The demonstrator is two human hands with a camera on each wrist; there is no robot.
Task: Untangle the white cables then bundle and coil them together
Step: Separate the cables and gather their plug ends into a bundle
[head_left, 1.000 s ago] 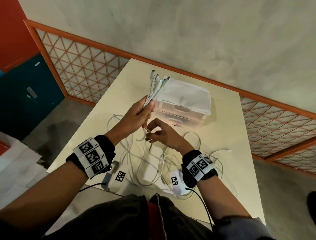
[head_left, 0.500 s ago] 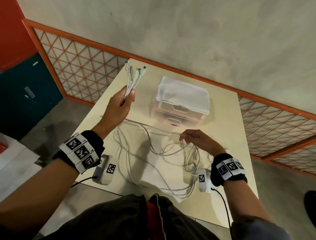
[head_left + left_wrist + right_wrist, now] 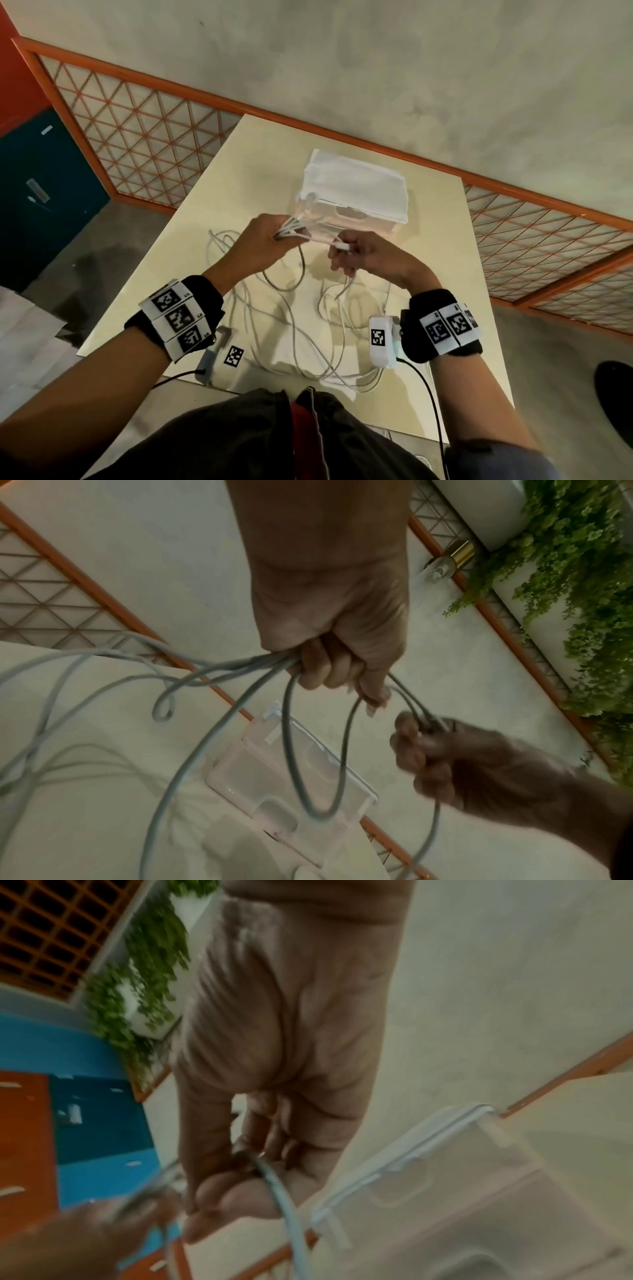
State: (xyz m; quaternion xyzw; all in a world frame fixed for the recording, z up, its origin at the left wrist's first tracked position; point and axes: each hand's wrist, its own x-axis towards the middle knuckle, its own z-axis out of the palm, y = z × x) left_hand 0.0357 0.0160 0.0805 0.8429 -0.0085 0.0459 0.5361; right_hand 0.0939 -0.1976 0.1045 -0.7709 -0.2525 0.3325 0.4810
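Head view: the white cables (image 3: 301, 329) ran from both raised hands toward the person, slack looped on the counter (image 3: 445, 240).
Left hand (image 3: 260, 240): fisted round the gathered cable ends.
Right hand (image 3: 370, 253): just beside the left, pinching one connector end.
Nearer the bundle: the left hand, by my judgement.

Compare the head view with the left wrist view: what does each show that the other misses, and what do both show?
Head only: the wristbands with black-and-white markers, and the cable loops lying on the table.
Left wrist only: hanging green plants and a brass fitting.
Both: the left hand gripping the bundle of white cables, the right hand pinching a cable end, and the translucent lidded box.
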